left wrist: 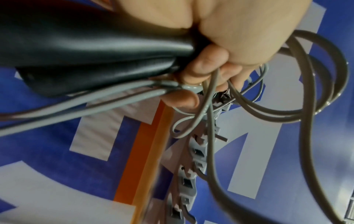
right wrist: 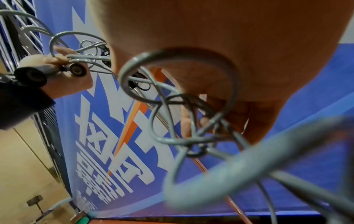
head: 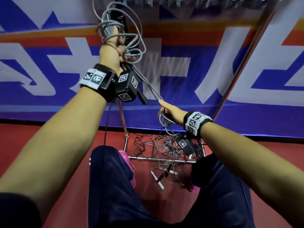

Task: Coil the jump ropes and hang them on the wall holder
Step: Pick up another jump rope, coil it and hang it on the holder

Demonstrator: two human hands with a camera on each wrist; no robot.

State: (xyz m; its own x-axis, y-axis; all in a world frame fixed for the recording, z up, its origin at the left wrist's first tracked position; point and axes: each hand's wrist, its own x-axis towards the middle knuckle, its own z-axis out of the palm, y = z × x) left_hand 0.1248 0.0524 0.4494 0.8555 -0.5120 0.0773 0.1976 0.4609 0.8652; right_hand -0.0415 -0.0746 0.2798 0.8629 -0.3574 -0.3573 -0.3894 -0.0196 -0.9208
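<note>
The grey jump rope (head: 107, 23) was a thin, glossy cord, bunched in loose, uneven loops rather than a tidy coil. Up high it went, against the blue, white and orange banner (head: 197, 71): the left hand (head: 111, 51) was raised, fingers wrapped tight round the loops and round the two black handles (left wrist: 86, 45), which jutted back past the wrist. From the left wrist view, the loops spilled out past the knuckles, right beside a grey slotted holder strip (left wrist: 191, 174) on the wall; whether cord touched it could not be told. From that fist a pair of strands ran taut, down and across to the right hand (head: 171, 112), which was lower and well apart. There the forefinger pointed along the strands while the other fingers curled round a few small loops dangling under the palm. Below the right hand, on the red floor (head: 49, 134), a tangled pile of ropes (head: 166, 145) lay inside the chrome base frame (head: 158, 159), close to the banner's bottom edge. White-tipped handles (head: 158, 178) lay just outside its front bar.
</note>
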